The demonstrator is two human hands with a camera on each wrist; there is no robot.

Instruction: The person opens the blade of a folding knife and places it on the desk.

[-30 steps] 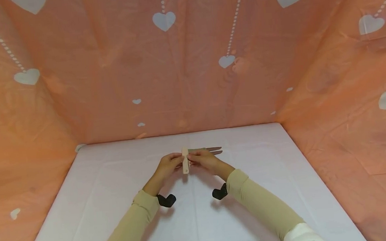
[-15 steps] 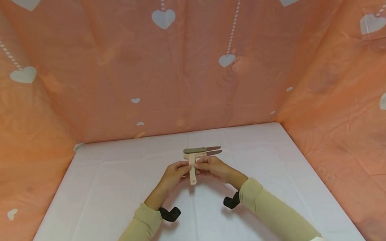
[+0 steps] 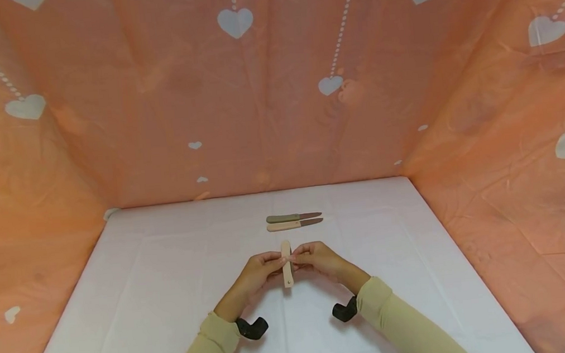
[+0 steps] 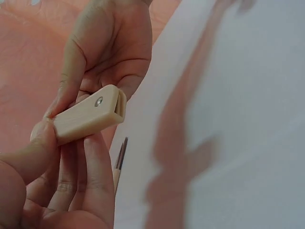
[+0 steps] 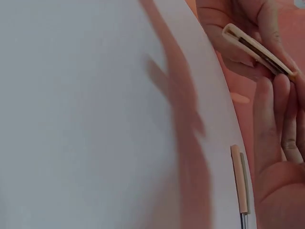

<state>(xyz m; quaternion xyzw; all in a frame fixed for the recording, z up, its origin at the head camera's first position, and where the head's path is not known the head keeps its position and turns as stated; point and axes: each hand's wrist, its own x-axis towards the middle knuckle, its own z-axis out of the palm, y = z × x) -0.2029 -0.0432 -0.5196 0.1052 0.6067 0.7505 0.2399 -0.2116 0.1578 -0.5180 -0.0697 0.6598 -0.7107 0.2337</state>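
Pinching a folded knife (image 3: 287, 271) — no writing legible — both hands (image 3: 290, 265).

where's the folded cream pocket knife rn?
Head view: the folded cream pocket knife is pinched between the left hand and right hand above the white table, centre, nearer the person than the two open knives lying side by side.

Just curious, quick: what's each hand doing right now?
Left hand: pinching the folded cream knife.
Right hand: pinching the same knife.
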